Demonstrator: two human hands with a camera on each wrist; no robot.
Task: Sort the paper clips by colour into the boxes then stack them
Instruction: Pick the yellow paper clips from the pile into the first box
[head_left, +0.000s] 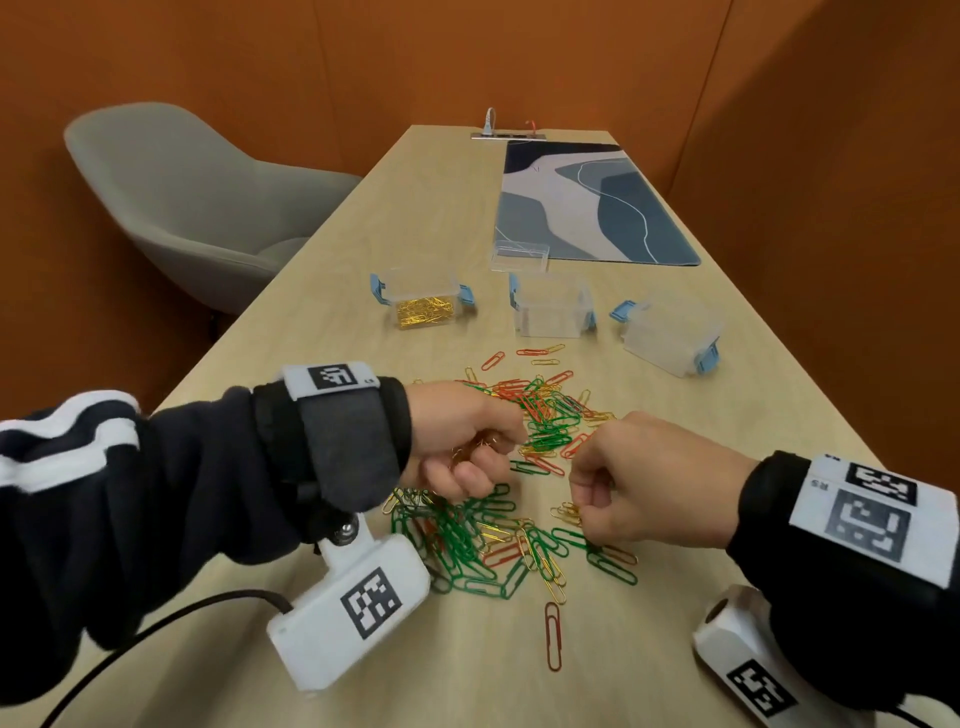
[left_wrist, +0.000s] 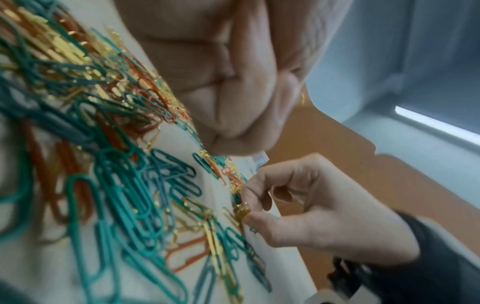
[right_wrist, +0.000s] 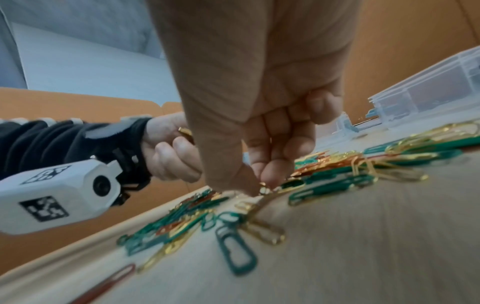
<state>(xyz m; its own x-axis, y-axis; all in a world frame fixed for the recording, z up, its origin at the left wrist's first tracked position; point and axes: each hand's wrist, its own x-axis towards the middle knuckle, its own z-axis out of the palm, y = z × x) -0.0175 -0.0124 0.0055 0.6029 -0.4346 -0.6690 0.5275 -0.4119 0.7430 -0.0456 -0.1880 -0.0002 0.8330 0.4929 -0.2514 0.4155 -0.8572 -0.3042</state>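
With the left hand (head_left: 457, 441) curled round a bunch of thin gold wire paper clips (head_left: 470, 449) and the right hand (head_left: 631, 488) fingers pinching a gold clip (head_left: 567, 512) on the light wooden table (head_left: 727, 415), the clips appear light, slippery and tangle-prone; pinch each across its loops.

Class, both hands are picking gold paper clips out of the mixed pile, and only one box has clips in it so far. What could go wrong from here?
1. The left hand grips a bunch of gold clips; some may slip out on the way to the gold-filled box.
2. The right hand pinches a gold clip touching green clips; one could snag and come along.
3. The third box lies tipped on its side, so it cannot take clips yet.
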